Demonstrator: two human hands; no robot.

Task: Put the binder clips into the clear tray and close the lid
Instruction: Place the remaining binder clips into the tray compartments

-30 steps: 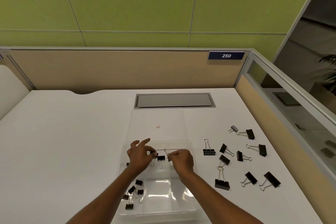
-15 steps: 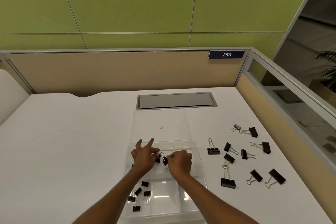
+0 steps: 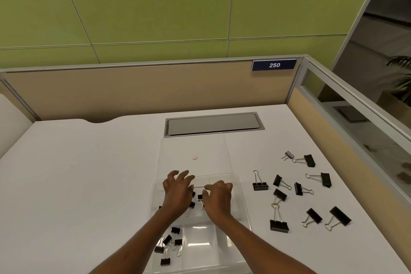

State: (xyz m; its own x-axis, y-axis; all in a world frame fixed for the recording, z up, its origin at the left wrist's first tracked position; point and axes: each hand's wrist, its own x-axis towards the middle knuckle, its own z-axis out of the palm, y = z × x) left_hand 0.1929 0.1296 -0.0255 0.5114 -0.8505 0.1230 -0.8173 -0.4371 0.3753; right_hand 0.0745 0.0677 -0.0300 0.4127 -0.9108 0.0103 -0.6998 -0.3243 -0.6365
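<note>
nearest, the clear tray (image 3: 246, 206) sits on the white table (image 3: 77, 184), see-through plastic split into compartments. its near-left compartment holds a small heap of black binder clips (image 3: 167, 240) with silver wire handles. both forearms reach over the tray to its far half. the left hand (image 3: 178, 192) has its fingers fanned out and loose, gripping nothing that shows. the right hand (image 3: 219, 199) has its fingers curled downward, tips just beside a small clip (image 3: 200, 196) lying between the two hands; whether it pinches that clip i cannot tell. another clip (image 3: 192, 204) lies just under the left hand's edge, inside the tray. to the right of the tray, loose binder clips (image 3: 279, 226) of mixed sizes are scattered on the table, some flat, a few standing on their black jaws. beyond the tray its clear lid (image 3: 193, 144) lies open and flat, with a small pink dot (image 3: 194, 157) on it. further off are a grey hatch (image 3: 211, 123), a tan partition (image 3: 144, 89) and a blue plate (image 3: 274, 65) reading 250.
</note>
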